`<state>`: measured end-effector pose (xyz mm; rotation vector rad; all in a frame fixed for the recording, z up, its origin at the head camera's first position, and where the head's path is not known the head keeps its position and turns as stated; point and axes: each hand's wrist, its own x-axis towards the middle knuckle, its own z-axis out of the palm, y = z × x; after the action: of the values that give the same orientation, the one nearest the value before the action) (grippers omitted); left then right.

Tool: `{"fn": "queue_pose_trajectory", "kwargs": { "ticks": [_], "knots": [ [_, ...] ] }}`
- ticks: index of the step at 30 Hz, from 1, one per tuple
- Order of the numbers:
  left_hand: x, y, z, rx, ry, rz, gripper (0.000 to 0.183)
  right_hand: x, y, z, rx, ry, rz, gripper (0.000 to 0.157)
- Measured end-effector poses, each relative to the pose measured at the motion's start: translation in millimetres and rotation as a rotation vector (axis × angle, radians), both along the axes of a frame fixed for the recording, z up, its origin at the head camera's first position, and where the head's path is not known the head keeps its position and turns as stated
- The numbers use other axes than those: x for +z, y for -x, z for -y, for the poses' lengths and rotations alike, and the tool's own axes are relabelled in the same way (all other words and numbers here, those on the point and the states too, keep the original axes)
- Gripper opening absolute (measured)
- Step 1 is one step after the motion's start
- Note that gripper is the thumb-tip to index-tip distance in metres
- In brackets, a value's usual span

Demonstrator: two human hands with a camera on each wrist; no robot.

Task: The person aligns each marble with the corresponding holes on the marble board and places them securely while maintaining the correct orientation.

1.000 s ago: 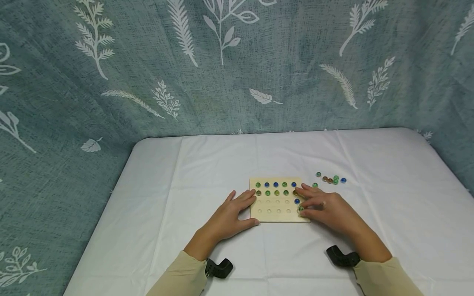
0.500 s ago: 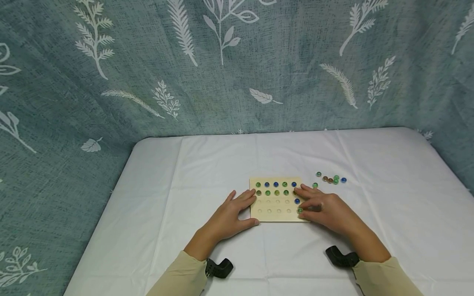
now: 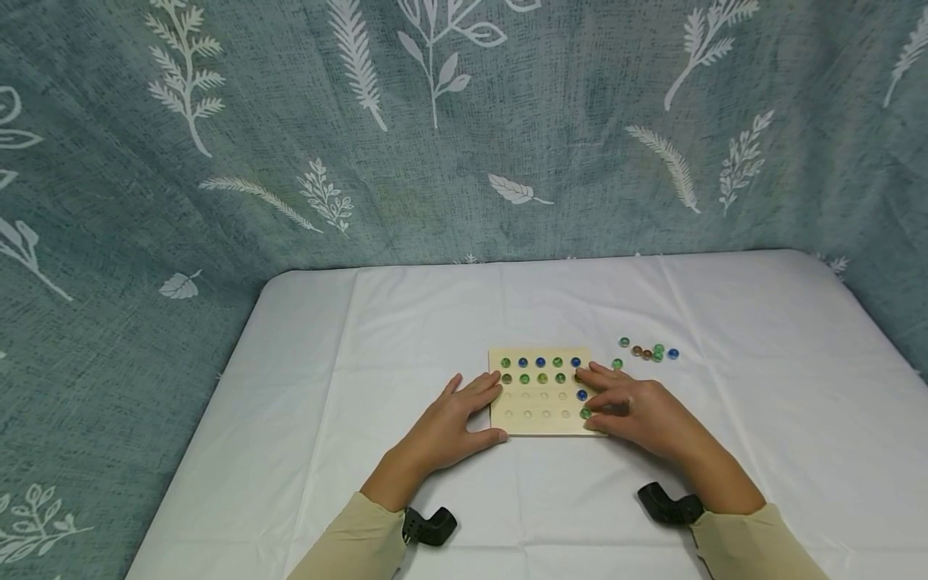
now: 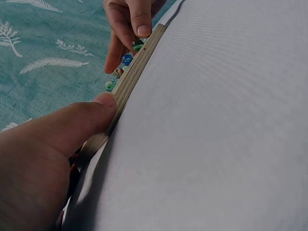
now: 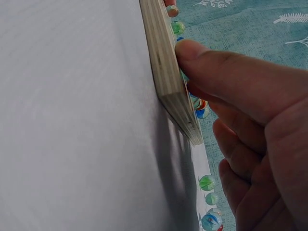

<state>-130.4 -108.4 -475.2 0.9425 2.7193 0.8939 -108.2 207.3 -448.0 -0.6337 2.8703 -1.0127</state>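
A pale wooden board (image 3: 536, 423) with rows of round hollows lies on the white cloth. Glass marbles (image 3: 540, 362) fill its two far rows, and a blue marble (image 3: 582, 395) sits at the right end of the third. My right hand (image 3: 645, 411) has thumb and index fingertips around a green marble (image 3: 586, 413) at the right end of the near row. Its other fingers reach over the board's right edge. Spread along the left edge, my left hand (image 3: 453, 423) rests its fingertips on the board; its thumb (image 4: 103, 103) is at the near edge in the left wrist view.
Several loose marbles (image 3: 657, 352), green, brown and blue, lie on the cloth beyond my right hand. One green marble (image 3: 617, 363) is close to the board's far right corner. A leaf-patterned curtain (image 3: 464, 161) hangs behind the table (image 3: 406, 322).
My right fingers have lowered the green marble slightly leftward and toward me, into the near row's right-end hollow. My left hand has stayed on the board's left edge.
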Motion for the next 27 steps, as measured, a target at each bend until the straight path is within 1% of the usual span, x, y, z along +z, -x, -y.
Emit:
{"fn": "queue_pose_trajectory", "kwargs": {
  "ticks": [9, 13, 18, 22, 27],
  "knots": [
    [0.1, -2.1, 1, -0.001, -0.008, -0.003, 0.073, -1.0, -0.6, 0, 0.006, -0.001, -0.009, 0.024],
    [-0.8, -2.6, 1, -0.004, -0.006, -0.014, 0.073, -3.6, 0.1, -2, -0.006, 0.000, -0.019, 0.024],
    [-1.5, -2.0, 1, -0.001, -0.005, -0.005, 0.073, -6.0, 1.8, -6, -0.031, 0.040, -0.038, 0.024],
    [-1.2, -1.3, 1, -0.001, -0.006, 0.003, 0.074, -6.0, 2.4, -9, -0.100, 0.061, -0.058, 0.029],
    [-0.5, -0.2, 1, -0.005, -0.008, -0.003, 0.073, -8.3, 4.6, -12, -0.242, 0.090, -0.102, 0.040]
  ]
}}
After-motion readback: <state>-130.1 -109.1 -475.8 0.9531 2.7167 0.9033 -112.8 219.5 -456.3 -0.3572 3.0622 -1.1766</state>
